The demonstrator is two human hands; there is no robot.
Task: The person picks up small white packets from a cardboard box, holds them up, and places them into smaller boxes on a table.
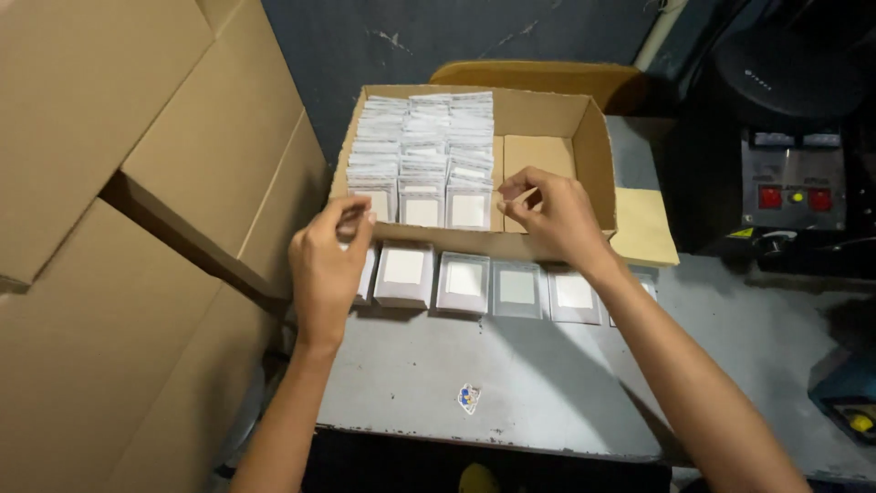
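1. Large brown cartons (119, 183) are stacked along the left and fill that side of the view.
2. A grey worktable (511, 383) carries everything else; a small sticker (468, 398) lies near its front edge.
3. A black machine with red buttons (792, 187) stands at the far right of the table.
4. An open cardboard box (598, 155) sits at the back of the table. Its left part is packed with three rows of small packets (424, 151) standing on edge; its right part is bare cardboard.
5. A row of flat packets (465, 281), each clear-sleeved with a white card inside, lies on the table just in front of the box wall.
6. The left hand (328, 269) is above the left end of that row, its fingers closed in a narrow pinch on what looks like one more packet; the thing itself is mostly hidden by the hand.
7. The right hand (552, 217) is at the box's front wall, its thumb and forefinger pinched on something thin; I cannot tell what it is.
8. Judged by look, these packets are light, thin and slightly flexible, with a slick sleeve that may slide. They seem best taken by pinching the edges or a corner, rather than pressing on the face.
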